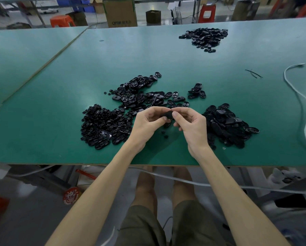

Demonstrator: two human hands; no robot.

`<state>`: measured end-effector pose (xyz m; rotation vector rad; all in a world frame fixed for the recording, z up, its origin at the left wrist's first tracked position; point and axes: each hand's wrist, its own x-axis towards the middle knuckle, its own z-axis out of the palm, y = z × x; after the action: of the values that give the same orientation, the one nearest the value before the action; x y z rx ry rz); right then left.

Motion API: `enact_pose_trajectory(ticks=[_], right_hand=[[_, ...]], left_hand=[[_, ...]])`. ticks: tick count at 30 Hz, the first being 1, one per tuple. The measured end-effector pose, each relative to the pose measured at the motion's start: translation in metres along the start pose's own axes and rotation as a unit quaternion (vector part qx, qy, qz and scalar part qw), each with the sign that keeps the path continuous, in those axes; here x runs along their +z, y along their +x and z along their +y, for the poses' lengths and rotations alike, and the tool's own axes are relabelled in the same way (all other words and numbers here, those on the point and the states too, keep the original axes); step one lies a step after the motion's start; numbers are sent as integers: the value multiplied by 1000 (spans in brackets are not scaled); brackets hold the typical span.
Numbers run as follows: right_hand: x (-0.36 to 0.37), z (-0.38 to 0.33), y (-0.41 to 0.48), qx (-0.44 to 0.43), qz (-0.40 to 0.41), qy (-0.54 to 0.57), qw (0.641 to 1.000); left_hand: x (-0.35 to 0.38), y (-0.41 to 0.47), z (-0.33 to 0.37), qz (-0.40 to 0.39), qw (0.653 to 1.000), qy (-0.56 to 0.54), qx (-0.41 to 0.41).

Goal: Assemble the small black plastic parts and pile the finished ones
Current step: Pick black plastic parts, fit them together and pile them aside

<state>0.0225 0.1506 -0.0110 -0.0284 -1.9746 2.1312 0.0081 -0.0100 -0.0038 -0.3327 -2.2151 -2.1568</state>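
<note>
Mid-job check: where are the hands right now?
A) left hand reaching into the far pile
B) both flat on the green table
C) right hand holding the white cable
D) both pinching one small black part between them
D: the left hand and the right hand meet in front of the piles, and the fingertips of both pinch the same black part.

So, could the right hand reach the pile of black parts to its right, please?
Probably yes: the pile lies right next to the right hand with nothing between, though that hand and the left hand are both pinching a small black part.
</note>
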Motion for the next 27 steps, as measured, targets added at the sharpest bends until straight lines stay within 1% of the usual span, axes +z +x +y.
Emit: enact_pose_trajectory(ticks=[14,27], right_hand=[[1,-1,0,4,9,2,1000],[0,-1,0,6,3,2,1000]], left_hand=[[-2,1,0,0,1000,-4,8],[0,-1,0,3,1000,5,-5]])
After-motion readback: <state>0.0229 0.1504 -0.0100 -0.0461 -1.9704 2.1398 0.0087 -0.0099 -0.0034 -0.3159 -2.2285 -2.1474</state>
